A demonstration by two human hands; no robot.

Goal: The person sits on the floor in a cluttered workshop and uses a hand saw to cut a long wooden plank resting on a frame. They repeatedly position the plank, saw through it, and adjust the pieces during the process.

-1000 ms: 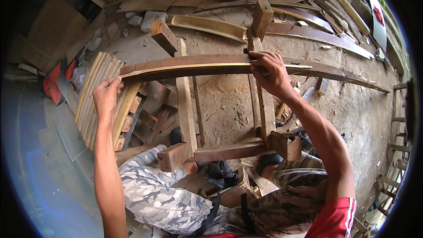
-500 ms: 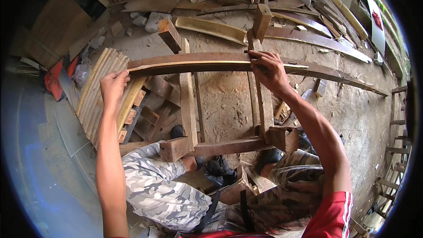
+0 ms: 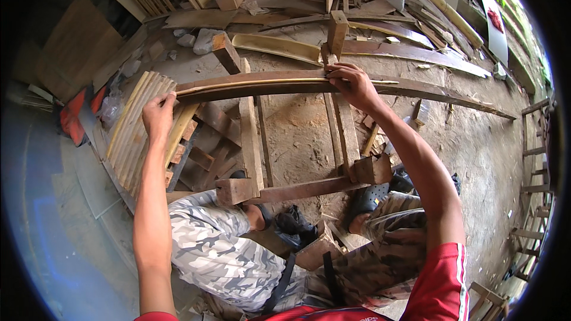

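Note:
A thin pale wooden strip point(image 3: 267, 81) lies bent along a long dark wooden plank point(image 3: 452, 94), which crosses a wooden frame point(image 3: 251, 137) in front of me. My left hand point(image 3: 158, 113) pinches the strip at its left end, beside the plank's end. Farther right, my right hand point(image 3: 352, 88) is closed over the strip and presses it against the plank. The strip's free end sticks out past my right fingers. A small dark bit shows at my right fingertips, too small to name.
Stacked slats point(image 3: 134, 125) stand left of the frame. Behind it lie a split bamboo-like trough point(image 3: 276, 46), stones point(image 3: 206, 41) and scrap boards. A ladder-like wooden rack point(image 3: 531, 189) runs along the right. My feet are by the frame's near crossbar point(image 3: 303, 190).
My right hand has shifted slightly left along the strip. The view has turned a little, so the frame and plank sit farther left. My left hand keeps its pinch.

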